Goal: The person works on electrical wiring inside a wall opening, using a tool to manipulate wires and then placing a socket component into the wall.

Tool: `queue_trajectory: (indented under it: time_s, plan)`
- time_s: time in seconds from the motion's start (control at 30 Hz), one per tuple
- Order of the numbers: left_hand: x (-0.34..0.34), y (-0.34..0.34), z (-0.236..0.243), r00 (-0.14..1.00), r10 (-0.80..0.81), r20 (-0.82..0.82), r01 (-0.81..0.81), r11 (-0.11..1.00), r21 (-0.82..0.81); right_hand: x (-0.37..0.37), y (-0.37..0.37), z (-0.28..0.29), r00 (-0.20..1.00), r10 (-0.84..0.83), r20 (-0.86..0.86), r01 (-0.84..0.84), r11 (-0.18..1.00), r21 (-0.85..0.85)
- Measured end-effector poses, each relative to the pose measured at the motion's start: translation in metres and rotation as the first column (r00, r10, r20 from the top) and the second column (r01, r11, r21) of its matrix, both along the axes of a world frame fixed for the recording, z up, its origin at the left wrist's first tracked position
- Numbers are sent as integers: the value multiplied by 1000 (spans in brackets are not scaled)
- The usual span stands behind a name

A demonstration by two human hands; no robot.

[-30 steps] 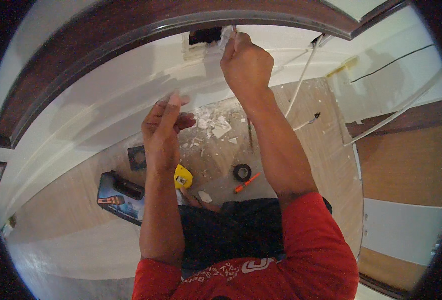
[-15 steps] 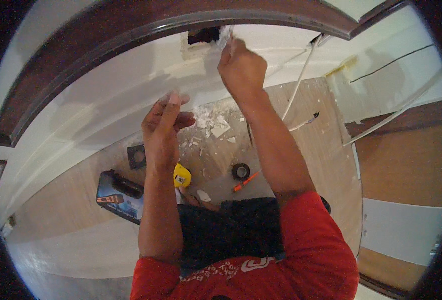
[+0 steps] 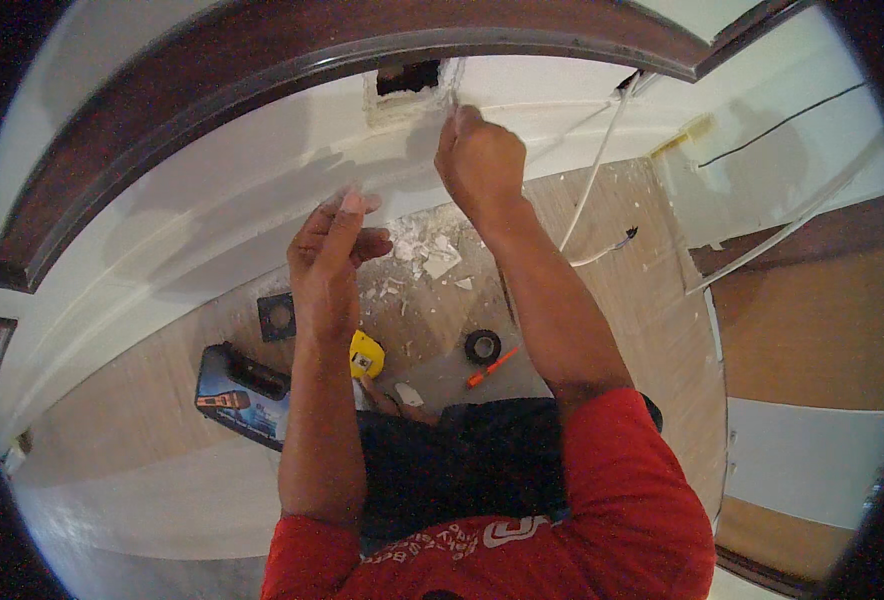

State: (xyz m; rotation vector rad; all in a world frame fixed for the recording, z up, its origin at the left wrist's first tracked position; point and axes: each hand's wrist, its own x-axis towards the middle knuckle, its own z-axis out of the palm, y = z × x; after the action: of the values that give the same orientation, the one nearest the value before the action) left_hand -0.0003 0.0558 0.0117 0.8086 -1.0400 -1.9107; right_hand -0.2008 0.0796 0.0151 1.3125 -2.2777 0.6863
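Note:
My right hand (image 3: 484, 158) is closed, held up near the lower right corner of a square hole (image 3: 408, 78) cut in the white wall (image 3: 292, 130). A thin pale piece seems to stick up from its fingertips, too blurred to name. Rough, chipped plaster edges the hole, and its inside is dark. My left hand (image 3: 330, 255) is raised lower and to the left, in front of the wall. Its fingers are loosely curled and apart, with nothing visible in them. Below the hands, broken white plaster bits (image 3: 440, 258) lie on the wood-look floor (image 3: 432, 330).
A dark wooden ledge (image 3: 362, 40) curves above the hole. On the floor are a yellow tape measure (image 3: 367, 355), black tape roll (image 3: 483, 347), orange-handled tool (image 3: 490, 368), black square plate (image 3: 277, 317) and tool case (image 3: 242, 390). A white cable (image 3: 594, 180) hangs at right.
My right hand has moved slightly down from the hole's right edge, uncovering more of its rim. My left hand has hardly moved.

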Motion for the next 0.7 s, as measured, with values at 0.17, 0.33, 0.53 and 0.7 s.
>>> queue_trajectory:
  time_s: [0.17, 0.33, 0.53, 0.7]
  plan:
    - [-4, 1, 5, 1000, 6, 29, -7, 1000, 13, -6, -5, 3, 1000, 13, 10, -13, 999, -30]
    - [-2, 1, 1, 1000, 6, -1, -6, 1000, 15, -2, -2, 11, 1000, -5, 1, 5, 1000, -15]
    - [-2, 0, 0, 1000, 12, 1, -12, 1000, 29, 0, 2, -3, 998, -6, 57, -1, 993, 119]
    - [-5, 4, 4, 1000, 15, -5, -15, 1000, 27, -4, 3, 0, 995, -14, 99, 14, 1000, 3]
